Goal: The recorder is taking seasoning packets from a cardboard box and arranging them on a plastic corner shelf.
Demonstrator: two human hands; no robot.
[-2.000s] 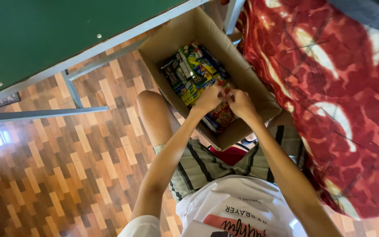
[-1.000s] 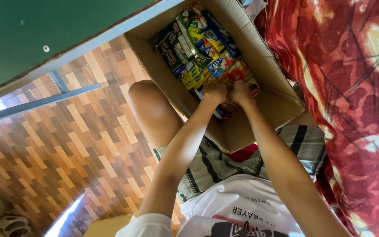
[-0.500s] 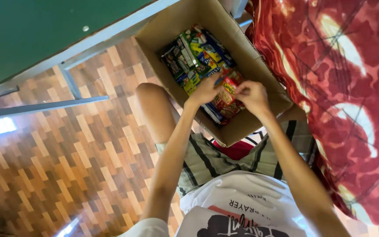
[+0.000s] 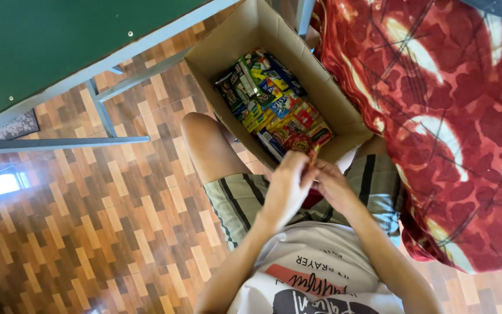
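Note:
An open cardboard box (image 4: 245, 35) stands on the floor between my knees, packed with several colourful snack packets (image 4: 268, 96). My left hand (image 4: 289, 186) and my right hand (image 4: 332, 183) meet just over the box's near edge, above my lap. Both pinch a small red and yellow packet (image 4: 312, 154) between their fingertips. Most of that packet is hidden by my fingers.
A green table top with a grey metal frame (image 4: 117, 52) overhangs the upper left. A red patterned cloth (image 4: 454, 116) covers the right side, touching the box. The floor is brown parquet (image 4: 88, 232). My bare knee (image 4: 204, 139) is left of the box.
My hands have drawn back from inside the box toward my lap, bringing the small red packet out with them. The view has also shifted.

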